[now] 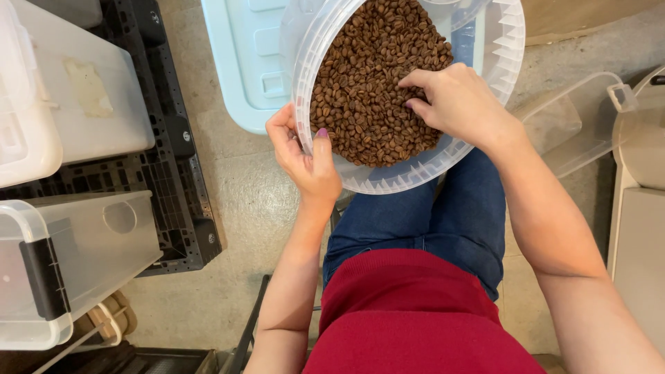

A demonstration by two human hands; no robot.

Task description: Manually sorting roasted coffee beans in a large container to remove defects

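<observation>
Your left hand (303,149) clamps the tub (485,125) rim at 8 o'clock, tilting it steady; your right hand (454,104), fingers loosely spread, rakes the beans (367,90).

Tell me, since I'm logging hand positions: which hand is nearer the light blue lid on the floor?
Left. The left hand grips the clear bucket rim just below the light blue lid; the right hand rests on the coffee beans, farther from it.
</observation>
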